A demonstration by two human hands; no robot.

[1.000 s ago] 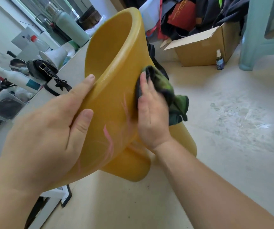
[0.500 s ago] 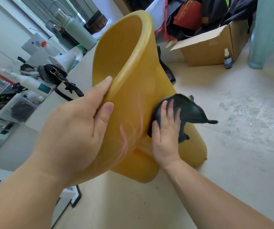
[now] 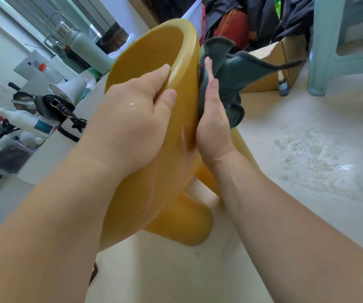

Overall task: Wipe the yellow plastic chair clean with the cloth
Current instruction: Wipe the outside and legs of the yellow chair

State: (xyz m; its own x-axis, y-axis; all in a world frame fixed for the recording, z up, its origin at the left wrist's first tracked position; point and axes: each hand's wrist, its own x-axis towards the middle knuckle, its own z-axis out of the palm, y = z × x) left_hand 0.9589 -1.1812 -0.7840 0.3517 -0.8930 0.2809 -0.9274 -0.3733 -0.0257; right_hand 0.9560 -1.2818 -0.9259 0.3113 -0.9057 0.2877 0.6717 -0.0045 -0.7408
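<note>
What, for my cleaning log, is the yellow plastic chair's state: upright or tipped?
Tipped: the yellow plastic chair leans sideways, left hand gripping its rim.

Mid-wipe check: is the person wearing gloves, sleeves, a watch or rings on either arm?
No. The left hand and right hand are ungloved, with no rings on the fingers that show and nails cut short. The left forearm and right forearm are uncovered to the frame edge: no sleeves, watch or bracelet. A small wet glint sits on the left hand's back.

Bare forearms, bare left grip point(image 3: 130, 123) and right grip point(image 3: 214, 127), small glistening droplets on the left one's back.
</note>
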